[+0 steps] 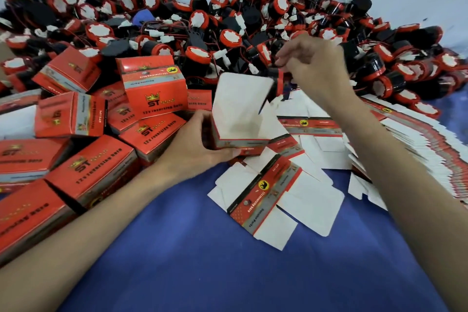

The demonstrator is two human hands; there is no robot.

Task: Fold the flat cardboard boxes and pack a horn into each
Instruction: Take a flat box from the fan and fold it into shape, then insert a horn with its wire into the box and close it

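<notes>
The left hand (200,143) grips the open box (243,135) upright, and just beyond it the right hand (314,63) pinches what looks like a blurred horn (278,78) at the box's far rim, where it could catch the raised flap (240,94) and tip the box.

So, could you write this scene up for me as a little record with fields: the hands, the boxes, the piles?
Left hand: grips the folded box, its white flap standing up
Right hand: pinches a horn at the box's open top; blurred
Closed boxes: piled at the left
Flat boxes: scattered in the middle, stacked at the right
Loose horns: big heap at the back
Surface: blue cloth
</notes>
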